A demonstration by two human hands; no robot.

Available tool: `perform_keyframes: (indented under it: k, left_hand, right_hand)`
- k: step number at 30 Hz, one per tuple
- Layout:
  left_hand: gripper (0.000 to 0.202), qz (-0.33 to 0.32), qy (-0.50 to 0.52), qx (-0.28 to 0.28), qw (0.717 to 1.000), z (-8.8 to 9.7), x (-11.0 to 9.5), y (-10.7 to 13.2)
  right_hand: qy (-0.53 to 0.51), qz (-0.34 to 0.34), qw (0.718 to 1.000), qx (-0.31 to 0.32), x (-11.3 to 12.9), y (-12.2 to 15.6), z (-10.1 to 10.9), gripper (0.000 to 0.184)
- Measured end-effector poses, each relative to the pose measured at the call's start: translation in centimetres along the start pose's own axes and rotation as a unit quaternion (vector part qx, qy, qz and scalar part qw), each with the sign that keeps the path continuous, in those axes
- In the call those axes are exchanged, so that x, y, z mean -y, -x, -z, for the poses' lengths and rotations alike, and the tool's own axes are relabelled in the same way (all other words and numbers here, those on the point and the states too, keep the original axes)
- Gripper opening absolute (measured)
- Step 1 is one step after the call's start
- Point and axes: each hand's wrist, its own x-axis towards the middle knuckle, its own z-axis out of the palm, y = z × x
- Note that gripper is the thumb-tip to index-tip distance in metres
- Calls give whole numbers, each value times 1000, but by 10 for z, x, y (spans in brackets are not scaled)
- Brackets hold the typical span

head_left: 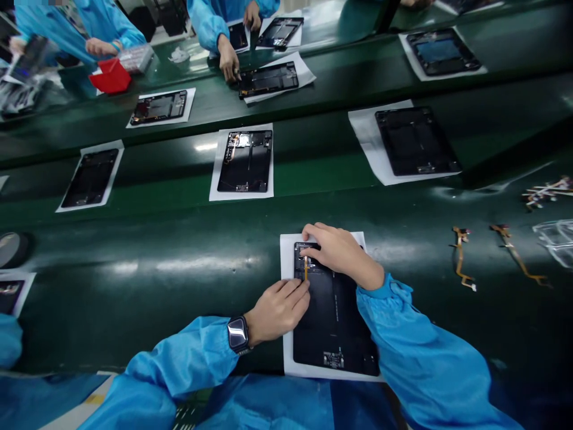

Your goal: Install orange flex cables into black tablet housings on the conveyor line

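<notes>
An open black tablet housing (324, 316) lies on a sheet of white paper (287, 352) right in front of me. Near its upper left corner runs an orange flex cable (306, 269). My left hand (278, 309), fingers pressed together, has its fingertips at the cable's lower end. Over the top edge of the housing bends my right hand (341, 254), with its thumb on the cable's upper end and its index finger curled at the housing's edge. The fingertips partly cover the cable's ends.
Two loose flex cables (460, 260) lie to the right, beside a pile of more cables (546, 192) and a clear plastic piece (557, 239). Beyond, several housings (245, 161) rest on paper along a green conveyor (308, 170). A tape roll (12, 248) sits left. Co-workers' hands (229, 63) work opposite.
</notes>
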Motion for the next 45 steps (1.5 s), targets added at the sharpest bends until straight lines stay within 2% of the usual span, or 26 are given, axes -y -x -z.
perform_keyframes:
  k: [11, 18, 21, 28, 31, 34, 37, 42, 45]
  left_hand:
    - [17, 0, -6, 4, 1000, -1, -1, 0]
    - [18, -2, -14, 37, 999, 0, -3, -1]
    - [15, 2, -6, 29, 1000, -1, -4, -1]
    - [27, 40, 46, 20, 998, 2, 7, -1]
    - [33, 51, 46, 57, 996, 7, 14, -3]
    - [36, 35, 53, 113, 992, 11, 16, -5]
    - [42, 28, 54, 137, 989, 15, 14, -3]
    - [51, 17, 65, 135, 989, 19, 9, 4]
    - [51, 17, 88, 123, 988, 19, 9, 9]
  right_hand:
    - [6, 1, 1000, -3, 0, 1, -1, 23]
    - [9, 0, 1000, 1, -1, 1, 0, 23]
    - [7, 0, 1000, 5, -1, 1, 0, 22]
    - [0, -5, 1000, -5, 3, 4, 3, 20]
    - [-51, 14, 998, -18, 5, 17, 15, 9]
    - [-135, 36, 990, -10, 8, 40, 32, 25]
    - [-195, 15, 981, -5, 13, 68, 42, 25]
    - [-219, -68, 973, -37, 18, 108, 34, 14]
    - [-205, -79, 974, -54, 22, 121, 21, 14]
